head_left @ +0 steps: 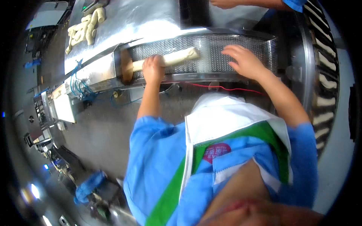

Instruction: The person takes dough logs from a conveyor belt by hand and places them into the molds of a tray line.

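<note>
Curling round smooth dough roll [180, 57], left fingers [152, 61] seemingly grip; empty right fingers [236, 51] spread

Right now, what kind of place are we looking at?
Probably a bakery or dough workshop. A long dough roll lies on a metal mesh surface with the left hand on it, more dough is heaped on the metal table, and pale strips, likely dough too, line the right side.
</note>
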### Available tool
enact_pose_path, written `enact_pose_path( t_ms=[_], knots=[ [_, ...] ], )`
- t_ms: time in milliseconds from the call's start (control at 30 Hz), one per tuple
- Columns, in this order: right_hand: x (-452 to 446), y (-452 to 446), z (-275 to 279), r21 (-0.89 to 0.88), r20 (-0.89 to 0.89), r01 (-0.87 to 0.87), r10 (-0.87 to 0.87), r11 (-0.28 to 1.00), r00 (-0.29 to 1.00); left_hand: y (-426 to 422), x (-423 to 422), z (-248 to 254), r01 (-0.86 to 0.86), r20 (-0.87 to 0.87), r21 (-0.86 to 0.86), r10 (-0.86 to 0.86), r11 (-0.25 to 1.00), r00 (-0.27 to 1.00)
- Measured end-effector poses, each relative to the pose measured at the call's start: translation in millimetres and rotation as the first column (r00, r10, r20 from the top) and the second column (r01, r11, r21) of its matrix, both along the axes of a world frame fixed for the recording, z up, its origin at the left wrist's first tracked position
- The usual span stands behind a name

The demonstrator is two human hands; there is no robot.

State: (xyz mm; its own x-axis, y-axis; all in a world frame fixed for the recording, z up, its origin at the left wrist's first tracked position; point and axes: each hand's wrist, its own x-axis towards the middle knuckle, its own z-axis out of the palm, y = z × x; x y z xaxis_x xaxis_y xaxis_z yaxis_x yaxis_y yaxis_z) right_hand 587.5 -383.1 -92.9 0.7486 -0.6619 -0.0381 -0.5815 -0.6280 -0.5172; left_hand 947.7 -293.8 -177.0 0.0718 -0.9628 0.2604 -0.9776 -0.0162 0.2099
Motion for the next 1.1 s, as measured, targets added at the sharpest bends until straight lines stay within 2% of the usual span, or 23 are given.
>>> enact_pose_path(
  t_ms=[100, 233, 300, 367, 433, 467, 500, 600, 633, 700, 767, 800, 867, 1033, 1100],
  knots=[
    [37.3, -3.8, -17.0, -0.007, 0.015, -0.061, 0.061, 0.998, 0.998, 10.7, -21.5, 6.7, 0.035, -0.033, 0.040, -0.034, 0.999, 0.999],
    [74.6, -5.4, -51.1, -0.024, -0.040, -0.134, 0.133, 0.991, 0.990, 16.3, -41.8, 11.6, 0.025, -0.078, 0.011, -0.024, 1.000, 0.997],
    [82.0, -5.0, -57.4, -0.017, -0.143, -0.078, 0.074, 0.997, 0.987, 14.2, -39.9, 15.0, 0.154, -0.179, 0.009, -0.149, 0.988, 0.972],
    [80.9, -6.3, -58.8, -0.055, -0.174, -0.068, 0.058, 0.996, 0.983, 17.2, -33.6, 9.9, 0.161, -0.200, -0.004, -0.159, 0.987, 0.967],
    [75.5, -7.6, -59.2, -0.088, -0.203, -0.053, 0.034, 0.995, 0.979, 21.8, -18.7, 10.6, 0.034, -0.082, 0.053, -0.030, 0.998, 0.996],
    [70.6, -8.8, -58.8, -0.067, -0.252, -0.050, 0.031, 0.996, 0.967, 23.5, -10.2, 12.3, -0.046, -0.105, 0.158, 0.063, 0.986, 0.993],
    [64.1, -10.3, -58.3, -0.048, -0.303, -0.044, 0.028, 0.998, 0.953, 24.0, 2.7, 3.5, -0.111, -0.055, 0.168, 0.122, 0.980, 0.991],
    [34.3, -10.6, -48.8, -0.088, -0.331, -0.054, 0.022, 0.995, 0.944, 19.7, 22.5, 12.3, -0.151, -0.022, 0.168, 0.157, 0.974, 0.987],
    [23.2, -7.1, -45.6, -0.137, -0.338, -0.055, 0.005, 0.989, 0.941, 18.8, 25.0, 6.8, -0.148, -0.015, 0.134, 0.151, 0.980, 0.988],
    [1.3, 1.4, -51.8, -0.218, -0.329, -0.054, -0.021, 0.974, 0.944, 14.3, 30.5, -15.7, -0.148, 0.033, 0.285, 0.145, 0.947, 0.989],
    [-3.3, 7.5, -46.6, -0.085, -0.346, 0.071, -0.096, 0.994, 0.933, 5.3, 19.1, -15.9, -0.077, 0.053, 0.318, 0.063, 0.945, 0.997],
    [-3.3, 8.2, -47.7, -0.133, -0.352, 0.083, -0.125, 0.988, 0.927, 2.7, 14.5, -9.3, -0.073, 0.061, 0.303, 0.057, 0.950, 0.997],
    [-3.8, 11.2, -53.2, -0.180, -0.355, 0.095, -0.155, 0.979, 0.922, 3.0, 4.7, 0.9, 0.021, -0.070, 0.290, -0.001, 0.957, 0.998],
    [-15.4, 19.7, -59.6, -0.272, -0.336, 0.099, -0.190, 0.957, 0.923, -4.1, -15.4, 0.6, 0.012, -0.044, 0.342, 0.003, 0.940, 0.999],
    [-28.9, 22.0, -64.8, -0.305, -0.313, 0.121, -0.219, 0.945, 0.924, -4.7, -29.0, 1.6, -0.051, 0.052, 0.386, 0.033, 0.921, 0.998]
  ],
)
